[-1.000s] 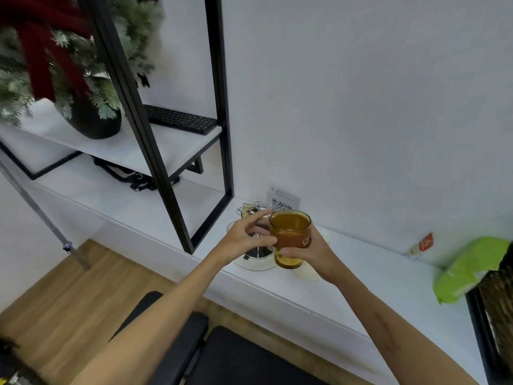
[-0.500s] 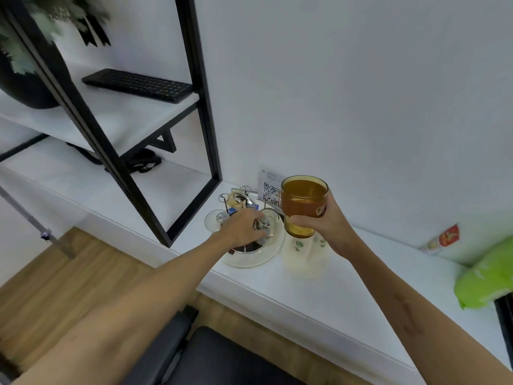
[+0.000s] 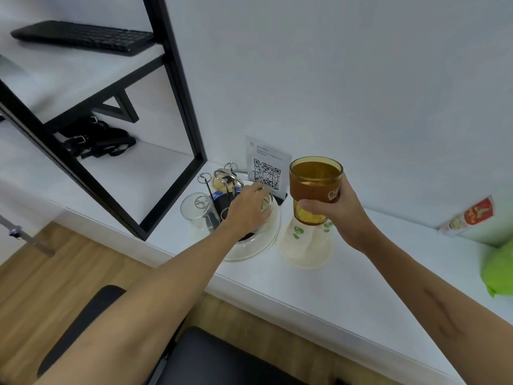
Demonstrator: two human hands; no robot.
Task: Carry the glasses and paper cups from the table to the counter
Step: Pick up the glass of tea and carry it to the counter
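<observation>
A white counter (image 3: 347, 287) runs along the wall, w/ a black-framed shelf unit (image 3: 177, 87) at its left end; a keyboard (image 3: 83, 37) is seen on the upper shelf and black straps (image 3: 97, 140) on the lower. At far right a green bag (image 3: 499, 270) and a small printed packet (image 3: 469, 215) are seen on the counter. Nearer the middle, a stack of upturned paper cups (image 3: 305, 240) w/ a green leaf print is stood beside a glass-drying rack (image 3: 227, 187) on a round clear tray (image 3: 258, 245), w/ a QR-code sign (image 3: 268, 168) propped behind.

An amber glass (image 3: 315, 187) is held upright in the air just above the paper cups by the right hand (image 3: 341, 209): fingers and thumb are curled round its lower half, over a brown band. One clear glass (image 3: 198, 215) is seen hung upside down on the rack's left side. A second clear glass (image 3: 266, 202) on the rack's right side is covered by the left hand (image 3: 247, 209); fingers are bent over it, but whether it is gripped or only touched cannot be told.

The step in hand is judged to be seating a glass on the rack, approx. midway thru the task. For it to be done well, the clear glass should be steadied on its wire prong before release, and the amber glass kept level and clear of the cup stack, since a knock could tip the cups. A free prong should be picked for the amber glass, mouth down.
</observation>
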